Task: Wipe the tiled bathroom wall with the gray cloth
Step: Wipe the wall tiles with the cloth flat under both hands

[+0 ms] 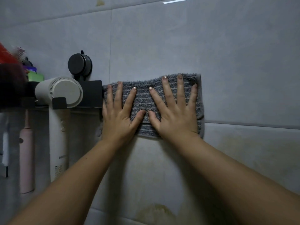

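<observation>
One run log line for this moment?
left hand: flat on gray cloth | right hand: same | gray cloth: on tiled wall

Both arms reach forward and up; left hand (119, 117) and right hand (176, 117) lie flat, fingers spread, thumbs nearly touching.

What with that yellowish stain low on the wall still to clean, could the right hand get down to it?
Probably yes. The right hand presses flat on the gray cloth, and only bare tile lies between it and the yellowish stain below; the hair dryer hangs well off to the left.
</observation>
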A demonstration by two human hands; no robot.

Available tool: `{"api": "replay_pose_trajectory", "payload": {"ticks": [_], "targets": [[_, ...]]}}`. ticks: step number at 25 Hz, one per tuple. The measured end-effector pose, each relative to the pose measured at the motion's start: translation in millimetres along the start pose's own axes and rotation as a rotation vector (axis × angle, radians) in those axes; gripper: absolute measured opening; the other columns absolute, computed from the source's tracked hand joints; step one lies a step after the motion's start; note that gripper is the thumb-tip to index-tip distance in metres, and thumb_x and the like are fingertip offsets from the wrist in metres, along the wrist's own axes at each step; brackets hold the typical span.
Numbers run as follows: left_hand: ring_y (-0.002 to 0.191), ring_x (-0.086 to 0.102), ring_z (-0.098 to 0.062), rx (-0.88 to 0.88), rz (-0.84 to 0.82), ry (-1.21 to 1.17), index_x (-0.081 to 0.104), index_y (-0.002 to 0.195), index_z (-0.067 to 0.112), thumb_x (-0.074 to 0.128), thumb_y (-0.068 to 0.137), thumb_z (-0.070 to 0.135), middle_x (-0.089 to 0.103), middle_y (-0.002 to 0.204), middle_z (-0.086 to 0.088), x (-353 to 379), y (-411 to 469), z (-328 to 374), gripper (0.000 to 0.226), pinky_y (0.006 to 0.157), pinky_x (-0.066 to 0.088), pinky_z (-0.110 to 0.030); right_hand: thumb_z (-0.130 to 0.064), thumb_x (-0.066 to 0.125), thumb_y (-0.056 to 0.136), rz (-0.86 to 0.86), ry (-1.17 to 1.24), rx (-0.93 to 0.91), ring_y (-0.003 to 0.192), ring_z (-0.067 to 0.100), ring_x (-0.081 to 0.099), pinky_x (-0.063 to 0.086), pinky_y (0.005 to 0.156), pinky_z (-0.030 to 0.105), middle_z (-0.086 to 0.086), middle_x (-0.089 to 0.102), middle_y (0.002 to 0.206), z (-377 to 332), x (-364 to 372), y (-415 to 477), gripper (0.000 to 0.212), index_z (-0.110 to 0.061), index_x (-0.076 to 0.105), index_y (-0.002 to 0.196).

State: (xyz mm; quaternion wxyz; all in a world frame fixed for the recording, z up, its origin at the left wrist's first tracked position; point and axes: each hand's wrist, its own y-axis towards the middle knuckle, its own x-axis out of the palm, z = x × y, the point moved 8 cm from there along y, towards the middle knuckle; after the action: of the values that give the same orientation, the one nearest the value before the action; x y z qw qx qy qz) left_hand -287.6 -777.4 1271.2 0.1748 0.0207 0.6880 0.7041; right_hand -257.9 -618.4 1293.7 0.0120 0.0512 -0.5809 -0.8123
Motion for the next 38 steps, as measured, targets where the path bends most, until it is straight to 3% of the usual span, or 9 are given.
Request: {"api": "replay_pose_trajectory", "payload": {"ticks": [6,17,29,33,38], "targets": [[0.152,-0.006,-0.031,-0.026,0.013,0.039,0.012,0.155,0.037,0.018,0.094,0.07,0.004,0.166,-0.006,9.7,-19.9,49.2,0.07,0.118,0.0,-0.062,-0.056,0.042,0.091,0.012,0.003,-0.033,0.146,0.04,0.017,0.009,0.114,0.065,0.007,0.025,0.159,39.3,-11.5,-28.0,0.062,-0.032,0.038,0.147],[0.151,0.003,-0.037,0.08,0.072,0.048,0.021,0.155,0.033,0.02,0.095,0.069,0.012,0.164,-0.01,21.8,-4.6,183.0,0.07,0.118,0.002,-0.063,-0.056,0.043,0.09,0.031,-0.037,0.028,0.145,0.04,0.02,0.009,0.115,0.064,0.006,0.028,0.158,165.2,-43.0,-62.0,0.06,-0.033,0.041,0.146],[0.148,0.016,-0.043,0.213,0.177,0.011,0.034,0.152,0.032,0.033,0.096,0.066,0.024,0.161,-0.015,37.3,12.9,366.0,0.066,0.116,0.009,-0.066,-0.055,0.039,0.093,-0.03,-0.116,0.172,0.148,0.041,0.006,0.002,0.115,0.065,0.001,0.017,0.162,335.7,-85.4,-118.2,0.061,-0.036,0.03,0.15],[0.148,0.017,-0.041,0.265,0.138,0.005,0.037,0.151,0.033,0.034,0.096,0.066,0.026,0.16,-0.013,42.2,-15.0,376.8,0.064,0.116,0.01,-0.065,-0.05,0.041,0.093,-0.032,-0.112,0.219,0.146,0.044,0.008,0.006,0.114,0.067,0.006,0.017,0.161,333.8,-86.5,-156.0,0.061,-0.032,0.031,0.15],[0.148,0.019,-0.041,0.294,0.094,0.046,0.039,0.149,0.034,0.036,0.096,0.065,0.028,0.159,-0.013,44.9,-53.5,338.7,0.062,0.115,0.015,-0.066,-0.047,0.042,0.091,-0.04,-0.111,0.249,0.145,0.048,0.011,0.008,0.112,0.069,0.011,0.019,0.16,284.7,-73.9,-183.8,0.062,-0.028,0.031,0.15]]}}
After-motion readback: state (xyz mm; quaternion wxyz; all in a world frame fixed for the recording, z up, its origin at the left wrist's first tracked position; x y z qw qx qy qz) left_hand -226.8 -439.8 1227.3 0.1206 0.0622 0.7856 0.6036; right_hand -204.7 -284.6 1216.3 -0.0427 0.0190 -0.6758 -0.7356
